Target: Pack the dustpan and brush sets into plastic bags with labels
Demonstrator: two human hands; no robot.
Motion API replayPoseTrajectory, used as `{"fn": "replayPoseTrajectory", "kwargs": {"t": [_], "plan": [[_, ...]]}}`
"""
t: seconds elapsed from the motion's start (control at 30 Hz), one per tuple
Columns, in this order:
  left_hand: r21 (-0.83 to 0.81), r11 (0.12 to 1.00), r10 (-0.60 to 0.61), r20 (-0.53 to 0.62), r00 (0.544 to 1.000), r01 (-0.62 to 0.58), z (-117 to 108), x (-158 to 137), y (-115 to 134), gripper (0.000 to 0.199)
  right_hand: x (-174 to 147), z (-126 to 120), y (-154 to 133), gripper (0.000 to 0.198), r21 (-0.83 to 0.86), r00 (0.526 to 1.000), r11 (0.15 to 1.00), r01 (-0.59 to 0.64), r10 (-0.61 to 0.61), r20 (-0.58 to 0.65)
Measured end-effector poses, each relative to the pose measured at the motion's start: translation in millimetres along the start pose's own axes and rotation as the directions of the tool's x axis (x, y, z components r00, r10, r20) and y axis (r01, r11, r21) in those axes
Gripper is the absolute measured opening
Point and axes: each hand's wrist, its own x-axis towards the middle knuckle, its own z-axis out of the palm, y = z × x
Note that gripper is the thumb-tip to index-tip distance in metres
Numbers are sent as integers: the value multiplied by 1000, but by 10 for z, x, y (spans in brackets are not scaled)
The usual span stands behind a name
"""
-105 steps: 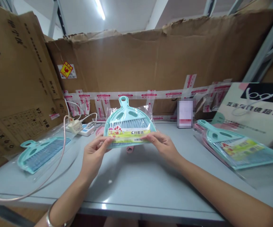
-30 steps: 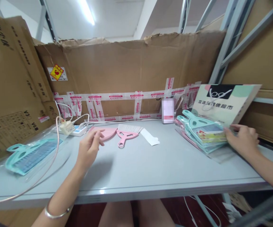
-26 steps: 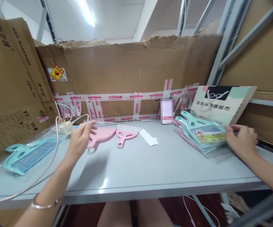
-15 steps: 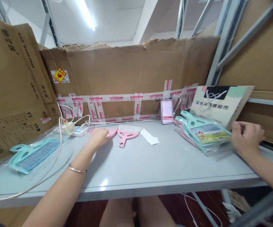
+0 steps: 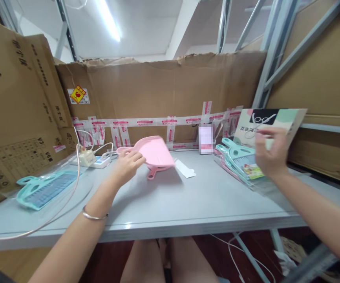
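Observation:
My left hand [image 5: 128,165] is closed on the handle side of a pink dustpan [image 5: 155,151], lifted and tilted above the table. Beneath it, a pink brush [image 5: 152,173] lies on the tabletop with only its handle end showing. A white paper slip [image 5: 185,169] rests just right of the dustpan. My right hand [image 5: 273,151], blurred, hovers with fingers curled in front of a pile of bagged teal dustpan-and-brush sets [image 5: 236,151]; whether it holds anything cannot be made out.
One more bagged teal dustpan set [image 5: 44,190] lies at the left, crossed by a cable [image 5: 77,184]. A power strip with a charger [image 5: 87,158] sits behind it. A phone [image 5: 206,139] and a printed box [image 5: 290,122] stand at the back. Cardboard [image 5: 140,90] walls the rear.
My left hand has raised the pink dustpan off the table and swung it right, over the brush. My right hand has moved left and up, in front of the teal sets.

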Motion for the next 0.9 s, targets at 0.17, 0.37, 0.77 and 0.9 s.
{"fn": "replayPoseTrajectory", "kwargs": {"t": [0.17, 0.37, 0.77, 0.9], "plan": [[-229, 881, 379, -185, 907, -414, -49, 15, 199, 28, -38, 693, -662, 32, 161, 790, 972, -173, 39, 612], [-552, 796, 147, -220, 964, -247, 57, -7, 293, 16, -229, 1021, -874, 35, 154, 72, 667, -729, -150, 986], [-572, 586, -343, 467, 815, 574, 575, 145, 196, 25, -256, 992, -546, 11, 184, 280, 335, -924, 264, 923], [-578, 491, -397, 517, 758, 652, 486, 104, 85, 22, -279, 984, -602, 11, 195, 298, 328, -924, 301, 906]]}}
